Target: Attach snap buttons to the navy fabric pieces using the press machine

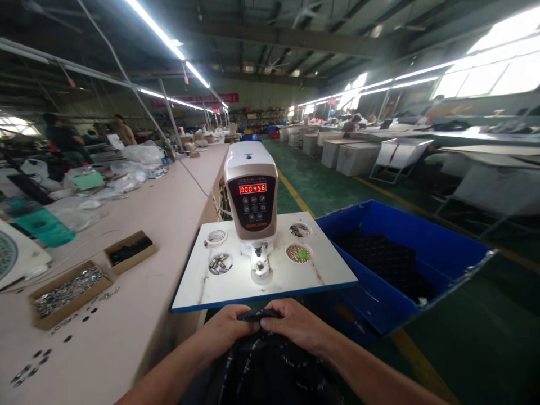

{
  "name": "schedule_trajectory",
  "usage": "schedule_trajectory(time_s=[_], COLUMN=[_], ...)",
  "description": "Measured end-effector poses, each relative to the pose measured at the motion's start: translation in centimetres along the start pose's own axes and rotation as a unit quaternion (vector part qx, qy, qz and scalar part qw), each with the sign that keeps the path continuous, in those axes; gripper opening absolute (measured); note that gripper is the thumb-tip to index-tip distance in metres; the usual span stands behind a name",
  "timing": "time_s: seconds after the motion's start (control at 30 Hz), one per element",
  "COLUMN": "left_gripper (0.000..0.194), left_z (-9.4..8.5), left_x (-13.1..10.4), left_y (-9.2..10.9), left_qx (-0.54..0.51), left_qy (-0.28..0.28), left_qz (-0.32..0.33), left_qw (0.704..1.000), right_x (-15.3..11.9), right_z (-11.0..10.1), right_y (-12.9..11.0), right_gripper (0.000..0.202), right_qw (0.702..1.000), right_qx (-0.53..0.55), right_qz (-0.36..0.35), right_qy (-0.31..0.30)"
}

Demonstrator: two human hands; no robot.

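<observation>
Cool light overhead, murk and bent edges

Rows of white tube lights run from near left to far, their glare haloed and hazy, while the window on the right burns out to blank white. Between them the ceiling sinks into grey gloom. A bright pool of light lies on the white board around the foot of the machine, whose red digits glow legibly. The dark cloth at the near edge swallows most detail. Wide-angle stretching drags the blue bin outward on the right, and the far shelves turn soft and smeary
</observation>
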State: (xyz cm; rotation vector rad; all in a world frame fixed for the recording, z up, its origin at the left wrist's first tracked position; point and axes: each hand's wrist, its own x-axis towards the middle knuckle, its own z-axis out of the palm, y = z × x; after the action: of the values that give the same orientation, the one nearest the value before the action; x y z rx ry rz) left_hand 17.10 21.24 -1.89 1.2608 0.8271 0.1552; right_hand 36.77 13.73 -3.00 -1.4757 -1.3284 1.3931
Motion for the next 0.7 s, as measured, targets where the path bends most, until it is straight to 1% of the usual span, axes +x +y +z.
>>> schedule_trajectory(time_s=[0.1, 0.2, 0.3, 0.37, 0.43, 0.57, 0.7], left_gripper=[0.036, 0.036, 0.040, 0.038, 0.037, 0.033, 0.029], left_z=[-0.3, -1.1, -2.3, -3.1, -3.8, -4.7, -5.1], left_x=[1.1, 2.8, 5.2, 6.9, 8.4, 10.5, 11.6], left_y=[0.9, 1.7, 2.7, 3.4, 4.1, 5.0, 5.3], left_qx=[-0.055, -0.063, -0.016, 0.026, 0.051, 0.083, 0.107], left_qy=[-0.018, -0.013, 0.014, 0.033, 0.047, 0.063, 0.083], left_qz=[-0.003, 0.001, 0.016, 0.034, 0.045, 0.059, 0.064], left_qw=[0.998, 0.998, 1.000, 0.999, 0.997, 0.993, 0.989], right_x=[1.2, 3.1, 5.7, 7.5, 9.3, 11.9, 13.1], right_z=[-0.9, -2.1, -3.5, -4.3, -5.0, -6.1, -6.7], right_y=[-0.3, -0.6, -0.8, -0.8, -0.9, -0.6, -0.2], right_gripper=[0.030, 0.033, 0.025, 0.023, 0.023, 0.026, 0.025], right_qw=[1.000, 0.994, 0.980, 0.970, 0.962, 0.954, 0.947], right_qx=[-0.017, -0.073, -0.133, -0.164, -0.184, -0.198, -0.221], right_qz=[-0.006, -0.056, -0.103, -0.115, -0.120, -0.139, -0.144], right_qy=[0.016, 0.051, 0.103, 0.138, 0.160, 0.179, 0.181])
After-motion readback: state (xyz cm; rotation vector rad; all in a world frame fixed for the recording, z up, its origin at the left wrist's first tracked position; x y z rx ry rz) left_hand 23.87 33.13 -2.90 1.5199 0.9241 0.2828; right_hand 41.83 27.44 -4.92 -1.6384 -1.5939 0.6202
